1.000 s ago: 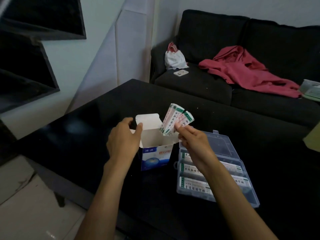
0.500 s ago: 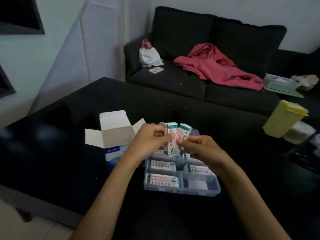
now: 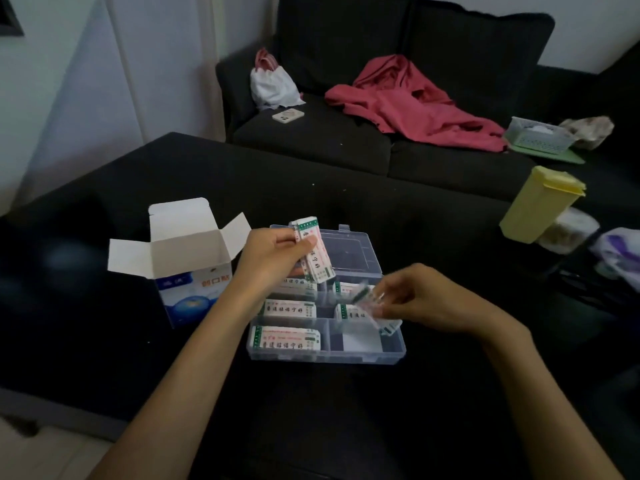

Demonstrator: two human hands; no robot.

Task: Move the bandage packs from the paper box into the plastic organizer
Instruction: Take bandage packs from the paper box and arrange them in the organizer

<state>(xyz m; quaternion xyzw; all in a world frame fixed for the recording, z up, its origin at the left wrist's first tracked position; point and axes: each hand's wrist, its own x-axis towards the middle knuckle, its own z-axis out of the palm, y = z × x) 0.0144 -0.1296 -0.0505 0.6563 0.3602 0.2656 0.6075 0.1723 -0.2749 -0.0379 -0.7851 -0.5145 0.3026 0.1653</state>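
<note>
A: A dim living room: a black table (image 3: 346, 202) fills the middle of the frame, with a dark sofa (image 3: 381, 109) across the top and a red garment (image 3: 408, 102) thrown over it.

B: And the paper box (image 3: 187, 268)?

A: Left of centre, flaps up, so its mouth is free to reach into. Just to its right lies the plastic organizer (image 3: 360, 356), lid back, with several bandage packs (image 3: 285, 339) already lying flat in its compartments.

B: What are the hands doing?

A: The left hand (image 3: 273, 258) pinches a small stack of packs (image 3: 313, 256) between thumb and curled fingers above the organizer's far half, probably as a reserve to deal from. The right hand (image 3: 433, 299) holds one blurred pack (image 3: 372, 308) at its narrowed fingertips, low over the right-hand compartments, apparently to set it down there.
</note>
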